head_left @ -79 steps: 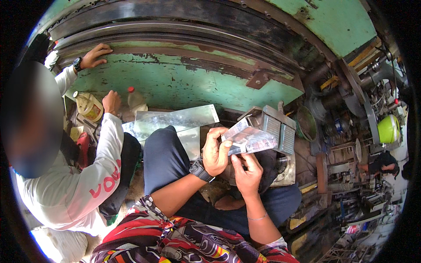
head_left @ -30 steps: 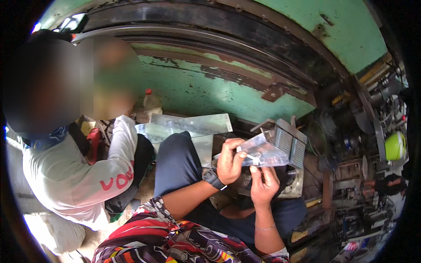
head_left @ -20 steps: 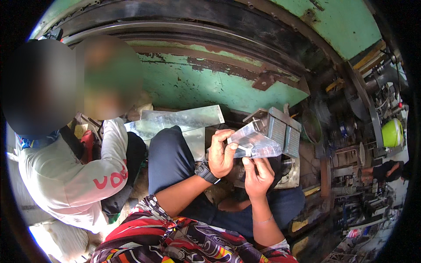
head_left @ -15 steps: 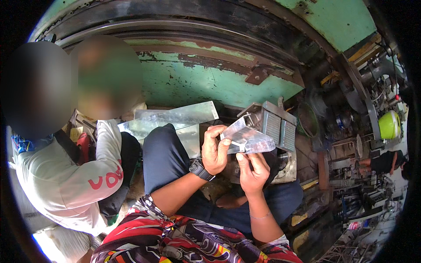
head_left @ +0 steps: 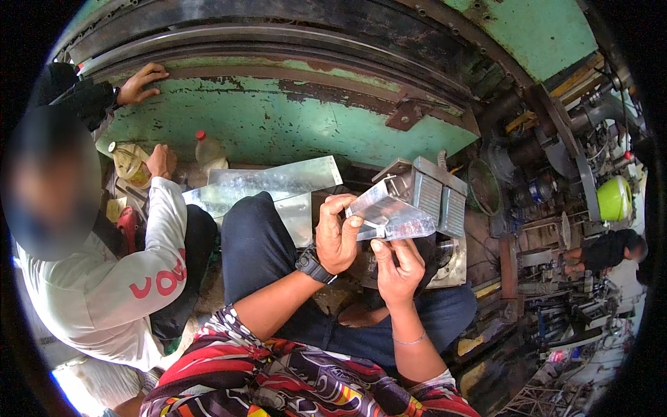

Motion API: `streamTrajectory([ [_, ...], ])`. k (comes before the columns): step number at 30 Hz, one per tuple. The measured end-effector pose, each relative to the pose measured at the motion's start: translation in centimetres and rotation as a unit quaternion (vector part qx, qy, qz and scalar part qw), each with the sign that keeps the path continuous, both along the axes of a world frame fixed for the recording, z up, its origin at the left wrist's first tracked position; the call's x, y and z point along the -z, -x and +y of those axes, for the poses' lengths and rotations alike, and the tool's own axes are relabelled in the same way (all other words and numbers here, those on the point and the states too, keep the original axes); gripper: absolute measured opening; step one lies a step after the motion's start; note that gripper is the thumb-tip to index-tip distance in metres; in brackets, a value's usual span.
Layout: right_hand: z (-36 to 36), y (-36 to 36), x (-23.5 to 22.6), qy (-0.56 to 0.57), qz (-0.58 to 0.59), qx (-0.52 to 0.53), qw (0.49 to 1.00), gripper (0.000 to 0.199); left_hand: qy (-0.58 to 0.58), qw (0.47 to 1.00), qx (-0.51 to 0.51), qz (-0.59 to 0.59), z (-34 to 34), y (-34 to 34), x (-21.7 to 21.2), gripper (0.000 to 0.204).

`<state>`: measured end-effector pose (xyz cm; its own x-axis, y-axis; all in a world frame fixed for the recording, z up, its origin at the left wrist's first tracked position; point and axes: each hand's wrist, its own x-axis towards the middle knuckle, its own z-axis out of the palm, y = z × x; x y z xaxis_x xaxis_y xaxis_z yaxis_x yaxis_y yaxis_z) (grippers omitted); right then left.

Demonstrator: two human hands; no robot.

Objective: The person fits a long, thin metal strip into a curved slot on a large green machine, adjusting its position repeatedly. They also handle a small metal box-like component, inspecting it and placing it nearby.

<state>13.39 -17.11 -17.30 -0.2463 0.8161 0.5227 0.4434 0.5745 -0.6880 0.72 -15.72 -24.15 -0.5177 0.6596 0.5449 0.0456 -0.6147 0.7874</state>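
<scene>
A bent piece of shiny sheet metal (head_left: 406,224), with folded edges and a slanted end, is held up above my lap. My left hand (head_left: 336,240) grips its left end, thumb in front and fingers behind. My right hand (head_left: 400,271) pinches its lower edge between thumb and fingertips. Just beyond the piece stands a grey metal box with ribbed faces (head_left: 439,198), partly covered by it. Flat metal sheets (head_left: 281,179) lie past my left knee, one overlapping another.
On the left sits a co-worker in a white long-sleeved shirt (head_left: 90,299). Another person's hand (head_left: 142,83) rests on the green machine panel (head_left: 278,125). A red-capped bottle (head_left: 208,153) and a yellowish container (head_left: 130,165) stand by it. Far right are a lime-green object (head_left: 615,198) and a person.
The blurred shape at the upper left is gone, uncovering the bottles, the co-worker's fist and a hand on the panel. My hands hold the sheet-metal piece almost unchanged.
</scene>
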Motion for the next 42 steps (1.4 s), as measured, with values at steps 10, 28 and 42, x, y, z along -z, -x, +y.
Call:
streamTrajectory([
  [10,-0.2,0.5,-1.2,0.036,0.003,0.005,0.999,0.019,0.005,1.0,-0.012,0.014,0.0,0.0,-0.2,0.026],
  [28,0.0,0.0,-0.2,-0.005,-0.007,0.003,1.0,0.023,0.001,1.0,-0.011,0.002,0.0,-0.2,-0.3,0.026],
  [42,0.1,-0.7,0.5,0.037,0.018,-0.007,0.999,0.024,0.003,1.0,-0.005,0.012,0.2,0.0,0.1,0.028],
])
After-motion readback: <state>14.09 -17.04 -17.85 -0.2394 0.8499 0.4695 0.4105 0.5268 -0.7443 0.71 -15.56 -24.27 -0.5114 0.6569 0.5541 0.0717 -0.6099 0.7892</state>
